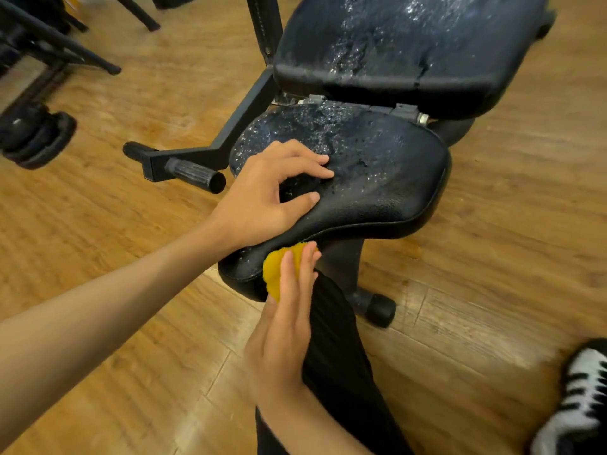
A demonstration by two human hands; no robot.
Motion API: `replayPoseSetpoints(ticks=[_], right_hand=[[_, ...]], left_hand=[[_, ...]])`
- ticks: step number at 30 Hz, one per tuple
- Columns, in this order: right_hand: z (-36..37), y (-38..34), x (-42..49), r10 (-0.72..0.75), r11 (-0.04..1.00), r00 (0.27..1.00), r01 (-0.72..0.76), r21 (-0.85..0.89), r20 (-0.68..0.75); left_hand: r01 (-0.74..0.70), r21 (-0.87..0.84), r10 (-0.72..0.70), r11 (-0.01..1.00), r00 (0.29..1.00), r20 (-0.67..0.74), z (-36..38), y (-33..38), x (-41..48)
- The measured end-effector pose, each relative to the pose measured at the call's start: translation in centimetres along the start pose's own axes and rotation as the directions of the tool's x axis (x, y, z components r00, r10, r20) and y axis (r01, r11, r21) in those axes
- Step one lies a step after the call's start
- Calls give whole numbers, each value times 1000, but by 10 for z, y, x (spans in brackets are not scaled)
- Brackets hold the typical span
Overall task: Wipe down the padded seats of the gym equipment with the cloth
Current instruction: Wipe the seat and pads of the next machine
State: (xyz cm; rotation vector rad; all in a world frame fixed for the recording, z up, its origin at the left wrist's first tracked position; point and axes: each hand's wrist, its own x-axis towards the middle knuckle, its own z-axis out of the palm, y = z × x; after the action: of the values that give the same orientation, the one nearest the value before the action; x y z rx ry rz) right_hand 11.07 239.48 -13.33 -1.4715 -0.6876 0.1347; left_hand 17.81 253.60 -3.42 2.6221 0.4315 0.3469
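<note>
1. on the wood plank floor (131, 257) stands a black exercise machine; its padded seat (377, 178) and the backrest pad (410, 44) above it are beaded with droplets; the backrest vinyl is cracked
2. left hand (269, 195) rests on top of the seat, fingers spread and arched, gripping nothing
3. right hand (282, 326) is flat, straight fingers pressing the yellow cloth (279, 267) against the seat's front edge
4. a black grip handle (193, 172) sticks out left of the seat; a black-and-white shoe (581, 399) sits bottom right
</note>
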Motion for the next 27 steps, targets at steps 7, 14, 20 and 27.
replayPoseSetpoints(ticks=[7, 14, 20, 27], right_hand=[[-47, 62, 69, -345, 848, 938, 299, -437, -28], [-45, 56, 63, -202, 938, 962, 137, -317, -182], [-8, 24, 17, -170, 978, 985, 169, -123, 6], [-71, 69, 88, -428, 735, 903, 369, -569, 32]], left_hand=[[-1, 6, 1, 1000, 1000, -2, 1, 2, 0], [18, -7, -19, 1000, 1000, -8, 1, 2, -1], [0, -2, 0, 1000, 1000, -12, 2, 0, -2], [3, 2, -3, 1000, 1000, -9, 2, 1, -2]])
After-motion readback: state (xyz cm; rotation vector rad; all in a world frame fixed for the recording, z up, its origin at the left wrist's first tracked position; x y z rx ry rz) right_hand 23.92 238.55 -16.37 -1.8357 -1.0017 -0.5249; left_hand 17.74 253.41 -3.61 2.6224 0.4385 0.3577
